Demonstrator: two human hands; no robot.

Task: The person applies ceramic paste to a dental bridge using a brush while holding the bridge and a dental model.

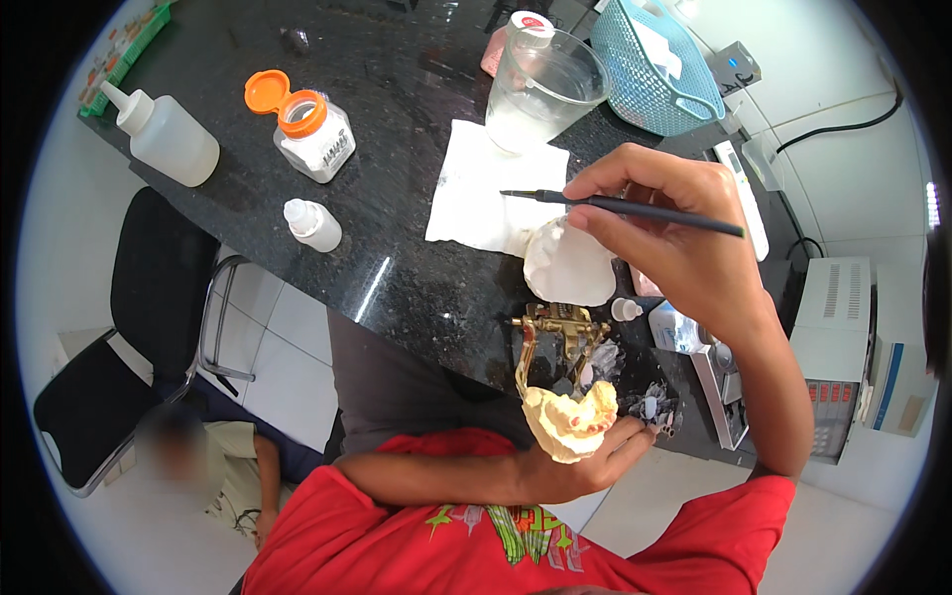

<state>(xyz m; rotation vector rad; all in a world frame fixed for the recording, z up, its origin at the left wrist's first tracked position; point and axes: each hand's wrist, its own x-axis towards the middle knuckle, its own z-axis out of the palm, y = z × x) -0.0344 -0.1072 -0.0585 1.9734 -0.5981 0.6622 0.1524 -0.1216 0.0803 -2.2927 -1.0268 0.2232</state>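
My right hand [674, 213] pinches a thin black brush [650, 208]. The brush's dark tip lies over a folded white tissue [476, 188]; whether it touches cannot be made out. Close to my chest, my left hand [585, 471] is closed around a yellowish dental cast [565, 421] with small reddish spots along its ridge. A brass dental articulator [560, 332] reaches from the counter edge to the cast; how they join is partly hidden. Below my right hand sits a white rounded piece [570, 263], overlapping the tissue's corner.
On the dark counter [397, 129] stand a clear cup [545, 89], an open orange-lidded jar [315, 139], a squeeze bottle [174, 139], a small white bottle [312, 226] and a blue basket [659, 79]. Someone sits at lower left, near a black chair [159, 268].
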